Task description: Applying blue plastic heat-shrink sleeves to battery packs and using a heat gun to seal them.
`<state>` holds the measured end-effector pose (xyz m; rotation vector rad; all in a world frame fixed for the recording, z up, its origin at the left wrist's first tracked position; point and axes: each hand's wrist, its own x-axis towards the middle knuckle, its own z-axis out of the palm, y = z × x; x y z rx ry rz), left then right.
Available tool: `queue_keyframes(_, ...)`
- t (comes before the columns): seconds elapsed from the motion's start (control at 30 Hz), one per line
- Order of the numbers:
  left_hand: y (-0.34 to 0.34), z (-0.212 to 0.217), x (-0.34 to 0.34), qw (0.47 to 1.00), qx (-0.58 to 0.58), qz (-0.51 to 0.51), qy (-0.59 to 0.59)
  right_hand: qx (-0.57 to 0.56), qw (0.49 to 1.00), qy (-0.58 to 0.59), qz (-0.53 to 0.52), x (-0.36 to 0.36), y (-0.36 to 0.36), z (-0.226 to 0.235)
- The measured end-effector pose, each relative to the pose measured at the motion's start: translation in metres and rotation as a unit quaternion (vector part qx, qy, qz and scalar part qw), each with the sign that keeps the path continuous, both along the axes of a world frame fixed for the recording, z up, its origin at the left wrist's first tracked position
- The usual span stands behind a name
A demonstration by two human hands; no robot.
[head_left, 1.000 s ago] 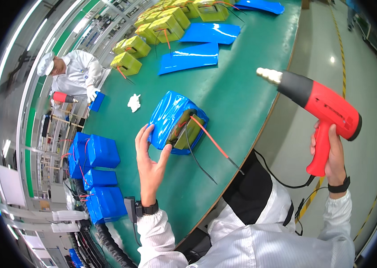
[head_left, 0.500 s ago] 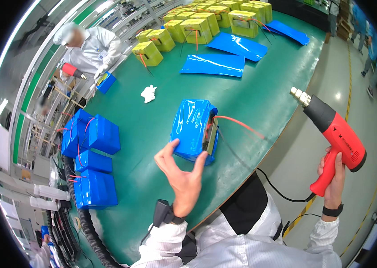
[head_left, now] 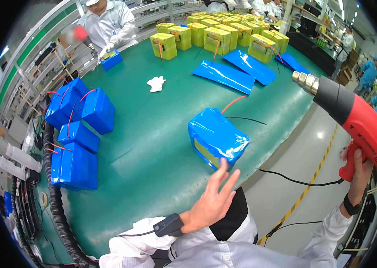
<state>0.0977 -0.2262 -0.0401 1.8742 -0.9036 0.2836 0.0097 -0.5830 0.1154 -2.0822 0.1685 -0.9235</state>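
A battery pack in shiny blue shrink wrap (head_left: 219,134) sits on the green table in front of me, its yellow side showing through the open end nearest me. A red and a black wire stick out from its far side. My left hand (head_left: 211,201) is at the pack's near end, fingers spread, a fingertip at or close to the wrap's edge. In my right hand (head_left: 359,174) I grip a red and black heat gun (head_left: 353,111) by its handle, its metal nozzle pointing left, at the right of the table.
Finished blue packs (head_left: 79,165) stand at the left beside a black corrugated hose (head_left: 54,201). Flat blue sleeves (head_left: 226,77) and many yellow packs (head_left: 219,40) lie farther back. A crumpled white cloth (head_left: 156,84) is mid-table. Across the table a co-worker (head_left: 108,27) holds another heat gun (head_left: 80,33).
The blue pack has turned, so its open yellow end faces me and its wires point away. My left hand has loosened and moved right; the heat gun has shifted right and looks nearer.
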Motion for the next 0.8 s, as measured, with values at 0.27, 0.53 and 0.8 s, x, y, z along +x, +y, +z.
queue_keyframes(0.27,0.044,0.025,0.115,0.992,-0.049,0.053,-0.107,-0.068,0.997,0.047,-0.007,-0.024,0.021,0.022)
queue_keyframes(0.53,0.047,0.011,0.179,0.926,-0.094,-0.235,0.28,-0.079,0.993,0.087,0.023,-0.057,0.038,0.055)
queue_keyframes(0.8,0.027,0.005,0.082,0.986,-0.068,0.099,0.119,-0.104,0.987,0.122,0.016,-0.058,0.048,0.058)
